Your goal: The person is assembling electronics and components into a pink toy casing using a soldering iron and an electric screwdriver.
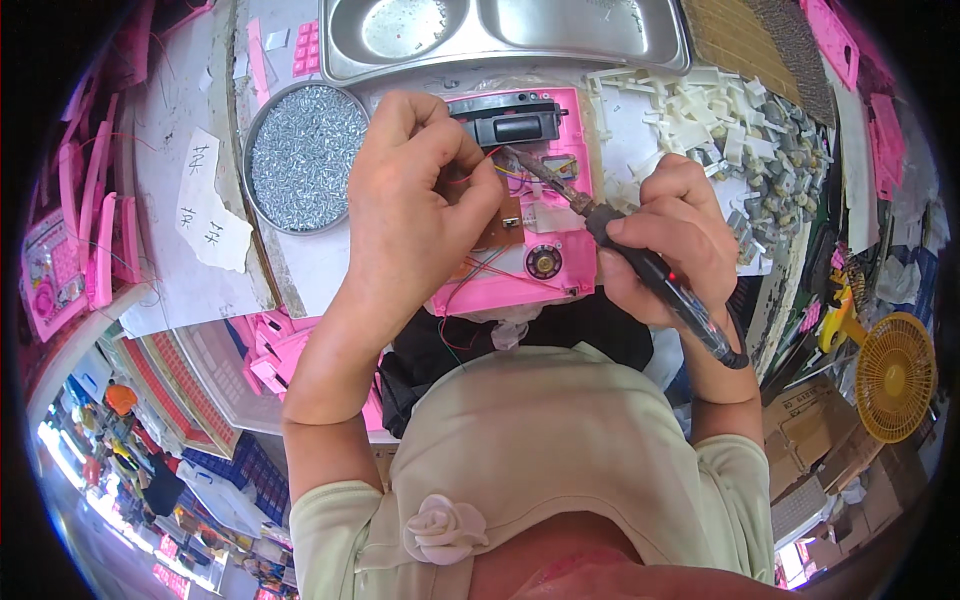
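A pink plastic housing lies before me. A black plastic part sits at its far end, and a brown circuit board and a small round speaker are inside it. My left hand is closed in a pinch over the housing's left side, on a thin red wire; the fingers partly hide it. My right hand is wrapped round the black handle of a soldering iron. The iron's tip points to the far left, close to the wire and the black part's near edge.
A round tray of small metal screws stands at the left, beside torn paper. Across the back is a metal tray. White plastic and metal parts are heaped at the right. Pink casings and a yellow fan flank me.
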`<state>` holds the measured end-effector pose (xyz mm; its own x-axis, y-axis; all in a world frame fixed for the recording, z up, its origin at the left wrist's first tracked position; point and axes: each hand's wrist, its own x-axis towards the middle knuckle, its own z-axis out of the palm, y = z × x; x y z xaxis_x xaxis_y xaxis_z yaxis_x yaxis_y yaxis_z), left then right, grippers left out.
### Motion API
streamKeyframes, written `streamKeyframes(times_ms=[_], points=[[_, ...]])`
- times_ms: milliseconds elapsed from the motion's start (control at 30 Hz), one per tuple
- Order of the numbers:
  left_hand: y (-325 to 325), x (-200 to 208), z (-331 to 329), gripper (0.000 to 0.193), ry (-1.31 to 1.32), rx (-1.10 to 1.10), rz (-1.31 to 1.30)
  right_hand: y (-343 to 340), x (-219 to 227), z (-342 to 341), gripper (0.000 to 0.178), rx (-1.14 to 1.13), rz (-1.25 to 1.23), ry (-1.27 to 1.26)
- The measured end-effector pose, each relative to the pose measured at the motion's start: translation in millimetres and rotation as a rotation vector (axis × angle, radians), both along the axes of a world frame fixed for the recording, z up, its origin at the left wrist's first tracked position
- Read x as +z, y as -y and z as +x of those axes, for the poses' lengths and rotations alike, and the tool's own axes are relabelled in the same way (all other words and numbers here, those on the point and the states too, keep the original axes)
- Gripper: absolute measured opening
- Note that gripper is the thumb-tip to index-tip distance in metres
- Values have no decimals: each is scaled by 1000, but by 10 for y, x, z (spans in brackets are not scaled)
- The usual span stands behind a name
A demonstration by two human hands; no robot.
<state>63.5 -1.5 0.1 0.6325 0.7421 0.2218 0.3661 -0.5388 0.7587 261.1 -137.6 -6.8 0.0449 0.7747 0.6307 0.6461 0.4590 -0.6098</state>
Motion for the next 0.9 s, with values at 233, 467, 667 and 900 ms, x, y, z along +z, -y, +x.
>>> streamKeyframes(times_ms=[233, 467, 667, 900], points=[[27, 28, -5, 9, -15, 31, -91, -16, -2, -10, 39, 1, 6, 16], [26, 19, 20, 11, 14, 20, -59, -8, 73, 32, 35, 23, -16, 42], [23, 23, 26, 12, 11, 19, -45, 1, 67, 69, 34, 25, -39, 11], [14, -11, 27, 14, 2, 13, 25, -27, 44, 87, 39, 36, -66, 29]])
